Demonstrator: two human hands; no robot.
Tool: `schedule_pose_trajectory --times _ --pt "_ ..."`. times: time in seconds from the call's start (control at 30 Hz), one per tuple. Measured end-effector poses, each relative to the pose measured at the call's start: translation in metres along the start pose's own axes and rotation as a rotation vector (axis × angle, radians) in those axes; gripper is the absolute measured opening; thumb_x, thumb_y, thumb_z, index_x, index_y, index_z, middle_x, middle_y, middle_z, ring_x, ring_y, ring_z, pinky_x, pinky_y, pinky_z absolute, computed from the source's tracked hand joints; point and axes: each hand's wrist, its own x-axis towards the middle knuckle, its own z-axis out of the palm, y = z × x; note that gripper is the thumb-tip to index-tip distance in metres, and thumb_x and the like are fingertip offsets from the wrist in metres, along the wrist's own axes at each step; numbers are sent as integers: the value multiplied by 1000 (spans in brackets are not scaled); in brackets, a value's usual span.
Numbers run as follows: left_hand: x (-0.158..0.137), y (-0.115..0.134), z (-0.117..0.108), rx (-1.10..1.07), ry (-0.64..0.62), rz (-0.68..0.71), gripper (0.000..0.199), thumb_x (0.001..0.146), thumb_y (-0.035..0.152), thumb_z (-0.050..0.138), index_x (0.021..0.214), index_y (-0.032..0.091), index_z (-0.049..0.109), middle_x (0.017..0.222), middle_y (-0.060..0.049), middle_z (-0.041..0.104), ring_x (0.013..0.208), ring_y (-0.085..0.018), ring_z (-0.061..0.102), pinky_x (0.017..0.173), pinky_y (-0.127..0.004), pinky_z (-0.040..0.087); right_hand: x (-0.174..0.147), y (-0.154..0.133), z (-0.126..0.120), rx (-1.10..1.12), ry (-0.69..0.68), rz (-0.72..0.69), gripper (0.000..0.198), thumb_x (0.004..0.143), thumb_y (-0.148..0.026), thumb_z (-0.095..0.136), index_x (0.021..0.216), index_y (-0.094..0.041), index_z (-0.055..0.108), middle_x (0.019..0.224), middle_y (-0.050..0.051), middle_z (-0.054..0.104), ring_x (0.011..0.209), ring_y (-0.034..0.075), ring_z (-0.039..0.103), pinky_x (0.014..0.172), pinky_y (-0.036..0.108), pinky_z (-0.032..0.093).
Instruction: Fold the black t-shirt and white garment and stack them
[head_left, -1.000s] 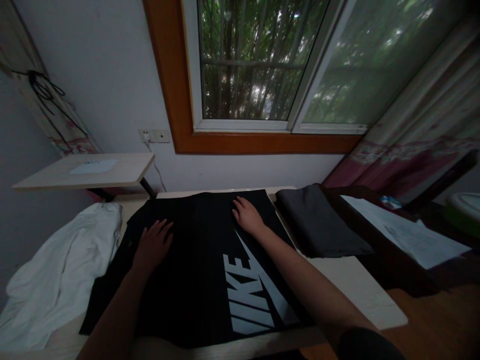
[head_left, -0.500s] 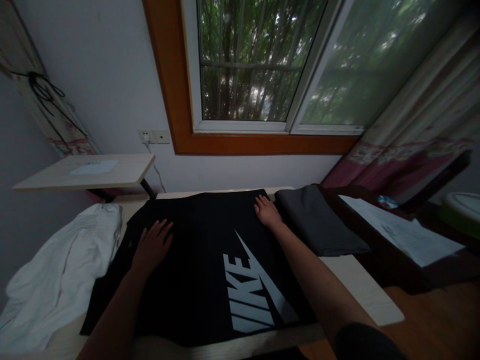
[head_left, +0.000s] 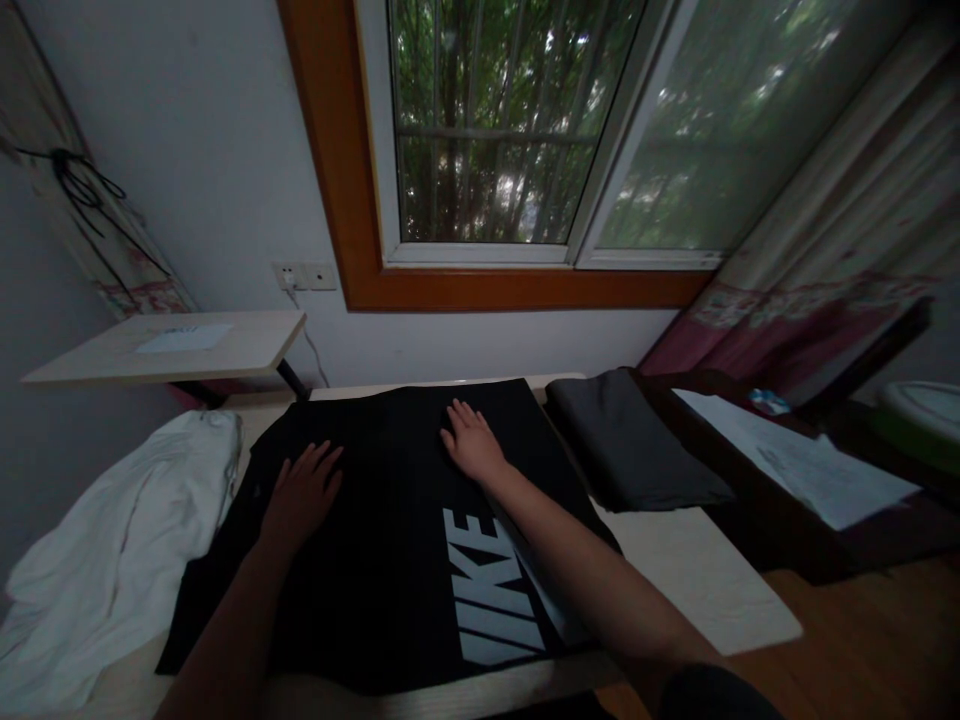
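Note:
A black shirt (head_left: 375, 560) with large grey-white lettering (head_left: 491, 590) lies spread on the table in front of me. My left hand (head_left: 304, 490) rests on its left part, palm down, with the fingers apart. Farther right, my right hand (head_left: 472, 440) lies flat on the cloth above the lettering, its fingers stretched out. Neither hand grips anything. My right forearm covers part of the printed swoosh.
A white garment (head_left: 142, 530) is heaped at the left, below a small raised shelf (head_left: 217, 350) with paper on it. On the right is a folded dark grey cloth (head_left: 634, 440). Beyond it, a white sheet (head_left: 795, 460) lies on a dark surface. A window stands behind the table.
My right hand has moved left across the shirt, from near its right edge to its upper middle. My left hand stays in about the same place.

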Motion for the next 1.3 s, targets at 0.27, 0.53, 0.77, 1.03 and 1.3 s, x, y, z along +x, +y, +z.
schedule_pose_trajectory --times 0.27,0.53,0.77,1.03,1.3 --pt "0 3 -5 20 -13 -1 50 103 36 38 150 24 51 163 -8 43 152 -31 36 120 -61 32 -38 -2 8 21 -40 -38 57 105 -43 42 153 -13 49 164 12 39 155 24 31 128 43 22" --pt "0 1 -2 37 -5 9 50 103 35 38 150 25 51 163 -9 44 152 -31 37 119 -61 34 -70 99 -23 -72 -6 109 53 104 -36 41 151 -12 52 161 11 44 152 24 36 127 42 29" --pt "0 0 -1 32 4 20 51 102 34 38 151 24 50 163 -10 43 152 -32 37 118 -61 34 -75 123 -28 -130 17 129 54 104 -36 40 149 -9 54 160 13 44 151 26 38 126 42 29" --pt "0 -1 4 49 2 15 51 103 35 37 151 24 50 163 -8 43 152 -32 36 119 -61 33 -55 87 -22 -120 9 145 54 105 -32 39 151 -7 49 162 16 41 152 28 36 126 44 27" --pt "1 2 -2 32 -9 10 51 102 36 38 151 25 51 163 -9 43 152 -32 36 118 -62 34 -14 -50 13 68 -58 -218 59 106 -44 40 156 -12 44 166 12 35 155 26 28 128 45 22"
